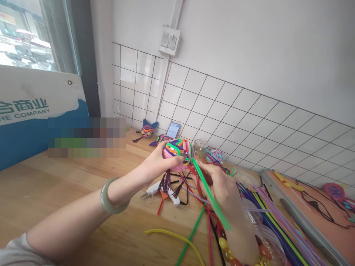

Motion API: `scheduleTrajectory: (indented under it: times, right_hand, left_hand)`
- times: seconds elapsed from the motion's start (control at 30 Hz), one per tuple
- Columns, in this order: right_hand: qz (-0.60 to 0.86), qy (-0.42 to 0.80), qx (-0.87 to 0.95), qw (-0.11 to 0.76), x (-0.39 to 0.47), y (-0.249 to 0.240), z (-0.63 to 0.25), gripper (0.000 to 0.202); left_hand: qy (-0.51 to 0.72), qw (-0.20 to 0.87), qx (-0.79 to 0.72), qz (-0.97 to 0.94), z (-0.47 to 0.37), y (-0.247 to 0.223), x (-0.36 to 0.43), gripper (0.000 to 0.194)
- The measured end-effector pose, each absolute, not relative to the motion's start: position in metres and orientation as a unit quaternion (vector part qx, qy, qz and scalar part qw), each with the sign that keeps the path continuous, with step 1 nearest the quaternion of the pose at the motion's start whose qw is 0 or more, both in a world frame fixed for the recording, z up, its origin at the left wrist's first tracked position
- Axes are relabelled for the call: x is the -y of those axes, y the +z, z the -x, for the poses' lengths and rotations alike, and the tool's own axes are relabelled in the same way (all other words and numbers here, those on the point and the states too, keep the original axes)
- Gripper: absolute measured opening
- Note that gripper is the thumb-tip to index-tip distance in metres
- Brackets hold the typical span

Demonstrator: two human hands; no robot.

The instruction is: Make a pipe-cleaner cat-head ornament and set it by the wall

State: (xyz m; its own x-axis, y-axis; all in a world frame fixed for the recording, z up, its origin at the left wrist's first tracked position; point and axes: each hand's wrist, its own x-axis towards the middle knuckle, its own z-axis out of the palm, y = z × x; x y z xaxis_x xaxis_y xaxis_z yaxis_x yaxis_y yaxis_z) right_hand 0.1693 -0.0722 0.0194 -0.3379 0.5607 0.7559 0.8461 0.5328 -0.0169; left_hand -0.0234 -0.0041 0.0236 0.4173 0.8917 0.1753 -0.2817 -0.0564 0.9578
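Observation:
My left hand (163, 160) grips a rounded ornament (176, 149) wrapped in colourful pipe cleaners, its thumb pressed on the near side. Dark purple tassels (165, 181) hang under it. A bright green pipe cleaner (209, 192) runs from the ornament down across the front of my right hand (223, 184), its free end blurred. My right hand is closed beside the ornament, around what look like red-handled scissors (197, 178); their tips meet the green stem at the ornament. The fingers are partly hidden.
A white glue gun (163, 192) lies below the ornament. Loose pipe cleaners (277, 218) and clear plastic containers (270, 240) crowd the right. A phone (173, 130), a glass jar (201, 144) and a finished-looking cat-eared ornament (147, 130) stand along the gridded wall. A yellow glue gun (288, 181) rests far right.

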Motion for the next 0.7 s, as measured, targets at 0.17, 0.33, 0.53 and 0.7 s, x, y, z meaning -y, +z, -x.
scheduleTrajectory:
  times: [0.17, 0.33, 0.53, 0.7]
  right_hand:
    - [0.489, -0.151, 0.739, 0.438, 0.078, 0.027, -0.174, 0.025]
    - [0.569, 0.071, 0.750, 0.330, 0.093, 0.043, -0.177, 0.026]
    - [0.579, 0.275, 0.763, 0.081, 0.082, 0.032, -0.183, 0.027]
    - [0.618, 0.204, 0.756, -0.067, 0.052, -0.002, -0.170, 0.030]
  left_hand:
    - [0.471, 0.632, -0.286, -0.545, 0.025, 0.024, 0.000, 0.055]
    - [0.486, 0.630, -0.285, -0.534, 0.027, 0.020, -0.012, 0.052]
    - [0.497, 0.624, -0.300, -0.523, 0.028, 0.016, -0.019, 0.053]
    - [0.491, 0.630, -0.294, -0.525, 0.027, 0.018, -0.015, 0.053]
